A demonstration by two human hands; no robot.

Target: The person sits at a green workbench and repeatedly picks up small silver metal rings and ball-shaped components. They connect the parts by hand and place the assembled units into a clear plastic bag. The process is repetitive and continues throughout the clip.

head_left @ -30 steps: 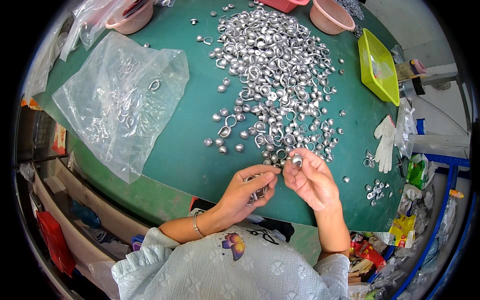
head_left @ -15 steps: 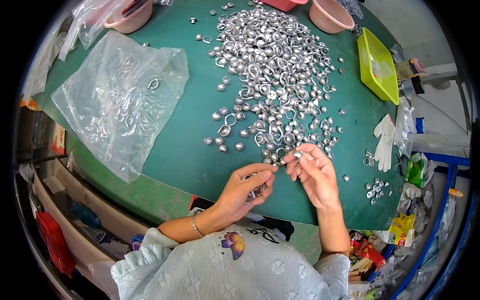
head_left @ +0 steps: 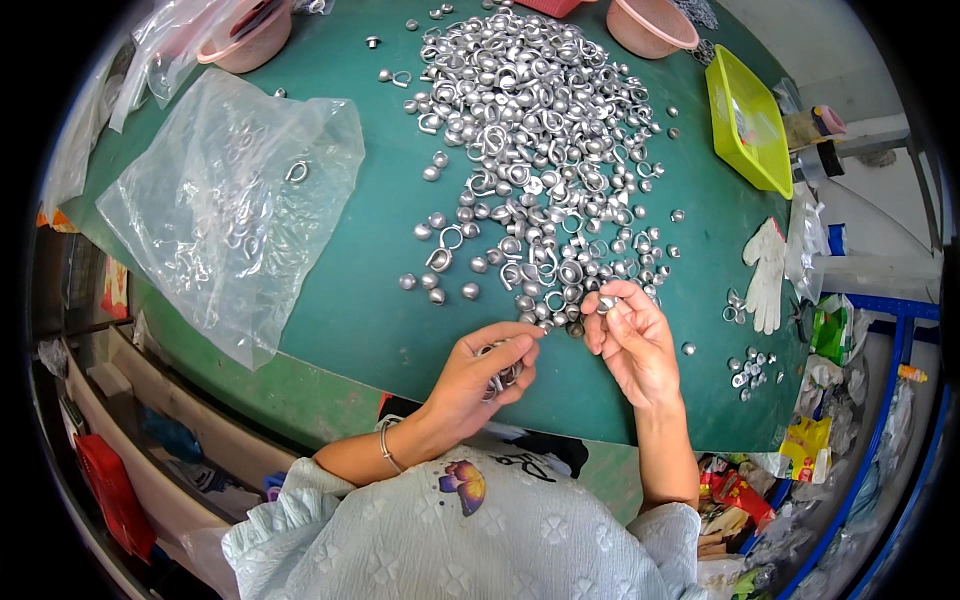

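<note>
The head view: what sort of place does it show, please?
Probably a workshop, though the view cannot confirm it: a large heap of silvery metal parts lies on a green table, with a white glove and a yellow-green basket toward the right.

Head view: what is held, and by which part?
Right hand: rounded silver metal piece, pinched by its outside. Left hand: several silver metal pieces, exact grip hidden.

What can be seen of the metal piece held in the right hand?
The metal piece is small, silvery, shiny and rounded where it shows. The right hand pinches it, the fingers hiding part of it, so its full shape cannot be told. It is held by the near end of the heap of similar pieces on the green table.
</note>
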